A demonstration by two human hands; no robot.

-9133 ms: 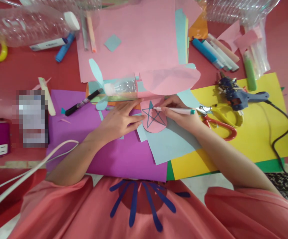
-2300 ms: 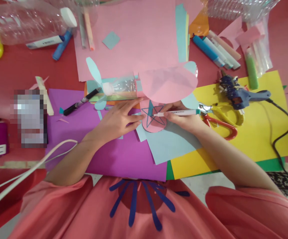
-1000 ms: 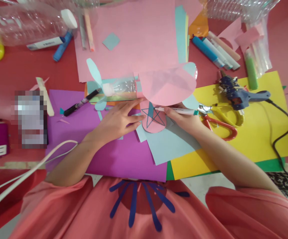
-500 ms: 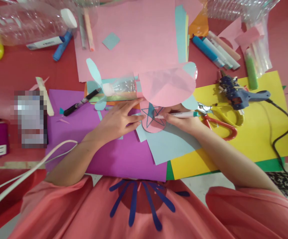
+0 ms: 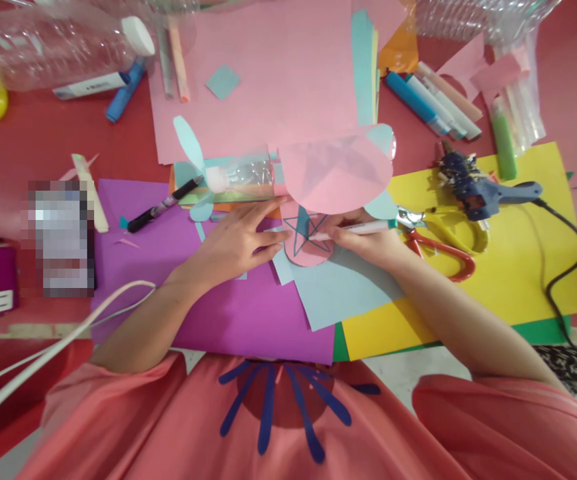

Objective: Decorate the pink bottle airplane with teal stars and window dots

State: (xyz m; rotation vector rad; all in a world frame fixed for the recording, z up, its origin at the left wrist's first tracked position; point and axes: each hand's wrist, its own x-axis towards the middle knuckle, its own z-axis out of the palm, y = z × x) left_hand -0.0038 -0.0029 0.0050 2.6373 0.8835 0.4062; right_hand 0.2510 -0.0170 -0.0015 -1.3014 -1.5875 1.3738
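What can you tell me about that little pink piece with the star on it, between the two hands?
The pink paper cutout is a small piece of thin craft paper with a rounded lower edge. A five-pointed star is drawn on it in teal outline. It lies flat on a light blue sheet, its upper part tucked under a larger pink paper shape. The left hand presses fingertips at its left edge; the right hand holds a white teal-ended marker with the tip on the star.

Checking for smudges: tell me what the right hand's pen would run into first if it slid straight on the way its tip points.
The right hand aims the pen leftward across the pink star cutout. Straight on, it would most likely meet the left hand first, whose fingertips press the cutout's left edge.
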